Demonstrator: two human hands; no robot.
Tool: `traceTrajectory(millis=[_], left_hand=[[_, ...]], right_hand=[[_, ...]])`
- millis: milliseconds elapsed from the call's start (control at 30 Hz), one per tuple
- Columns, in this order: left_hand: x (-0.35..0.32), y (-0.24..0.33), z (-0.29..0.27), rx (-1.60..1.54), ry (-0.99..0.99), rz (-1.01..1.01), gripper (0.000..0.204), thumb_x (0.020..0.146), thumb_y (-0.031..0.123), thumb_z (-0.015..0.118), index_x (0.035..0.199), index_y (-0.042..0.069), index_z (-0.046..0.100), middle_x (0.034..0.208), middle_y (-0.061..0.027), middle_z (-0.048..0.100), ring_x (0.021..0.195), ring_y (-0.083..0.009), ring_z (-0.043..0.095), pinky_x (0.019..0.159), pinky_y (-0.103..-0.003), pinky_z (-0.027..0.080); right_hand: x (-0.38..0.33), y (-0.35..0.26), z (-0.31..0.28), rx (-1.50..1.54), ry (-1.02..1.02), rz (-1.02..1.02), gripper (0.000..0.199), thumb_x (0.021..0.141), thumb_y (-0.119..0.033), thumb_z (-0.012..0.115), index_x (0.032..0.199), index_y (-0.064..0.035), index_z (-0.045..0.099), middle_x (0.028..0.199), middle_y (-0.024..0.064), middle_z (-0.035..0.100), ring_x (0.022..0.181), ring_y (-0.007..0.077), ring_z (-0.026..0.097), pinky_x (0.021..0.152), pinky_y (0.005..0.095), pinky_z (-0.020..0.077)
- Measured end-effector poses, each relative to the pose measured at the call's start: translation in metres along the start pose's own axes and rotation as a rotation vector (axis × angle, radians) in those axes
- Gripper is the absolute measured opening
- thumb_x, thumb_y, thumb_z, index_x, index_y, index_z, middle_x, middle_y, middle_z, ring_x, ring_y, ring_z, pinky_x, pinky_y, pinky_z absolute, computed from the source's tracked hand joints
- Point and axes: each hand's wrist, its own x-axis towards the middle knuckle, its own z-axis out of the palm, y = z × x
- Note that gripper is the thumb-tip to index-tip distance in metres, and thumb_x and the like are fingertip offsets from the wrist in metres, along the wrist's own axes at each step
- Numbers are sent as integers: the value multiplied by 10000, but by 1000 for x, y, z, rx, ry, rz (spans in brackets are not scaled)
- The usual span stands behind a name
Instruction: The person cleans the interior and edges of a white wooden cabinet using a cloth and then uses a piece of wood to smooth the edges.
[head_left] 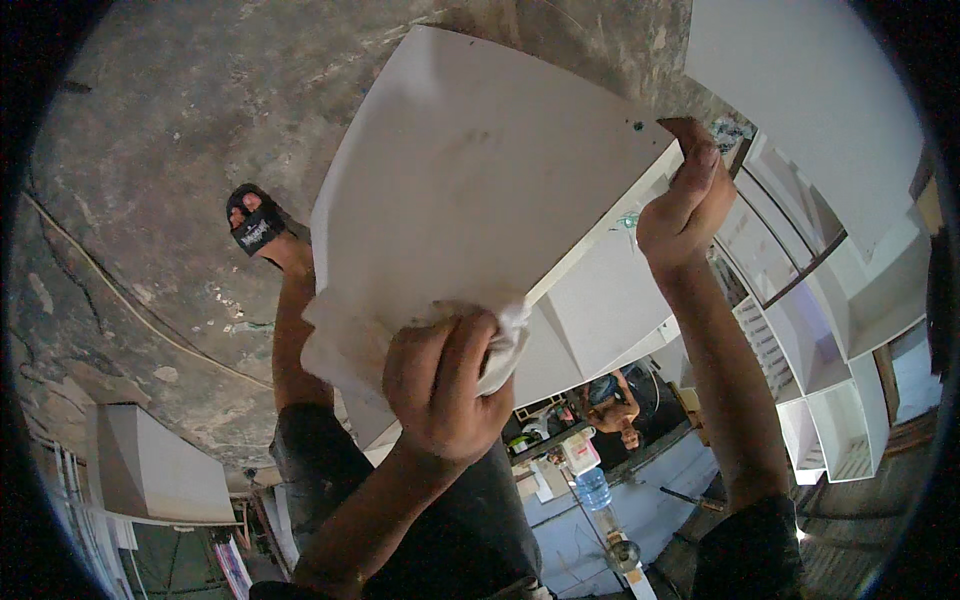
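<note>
My left hand (440, 385) is closed around a crumpled white cloth (508, 345), pressed against the near part of a large white panel (480, 170). Faint grey smudges mark the panel's broad face, and a small dark spot lies near its right corner. My right hand (690, 200) is closed over the panel's right edge, thumb along the near side; its fingertips are partly hidden. Below that edge, more white board surfaces (600, 310) show, seemingly part of the same piece.
A worn concrete floor (170, 190) surrounds the panel, with a thin cable (130, 305) across it at left. One sandalled foot (258, 220) stands beside the panel. White shelving (835, 430) and a large white board (810, 90) are at right, a white box (160, 465) at lower left. Another person (612, 412) sits beyond.
</note>
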Motion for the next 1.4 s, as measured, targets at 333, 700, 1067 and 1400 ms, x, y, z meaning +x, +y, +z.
traceTrajectory(millis=[333,700,1067,1400], left_hand=[[71,17,29,-123,-38,83,356,621,2,691,968,14,609,892,-102,535,748,-265,571,655,-373,464],[7,-7,-10,49,-104,18,345,648,56,745,969,34,619,880,-103,551,745,-275,571,672,-386,460],[-85,-54,-77,31,-340,35,334,687,141,809,922,58,586,797,-64,583,656,-233,566,569,-346,418],[49,1,-20,-69,-333,102,475,504,111,768,960,43,653,834,-77,574,652,-229,567,582,-353,434]], right_hand=[[-6,2,2,114,-23,-14,425,976,-251,293,808,-10,600,571,110,473,528,255,518,522,354,407],[1,-3,0,92,-94,-53,454,969,-282,281,811,0,599,579,132,486,555,311,528,533,391,420],[0,-3,-12,12,-157,51,598,976,-354,160,932,46,602,797,138,636,722,237,605,652,314,454],[3,1,-10,93,-129,55,579,978,-345,183,885,43,602,736,133,609,623,209,549,578,301,413]])
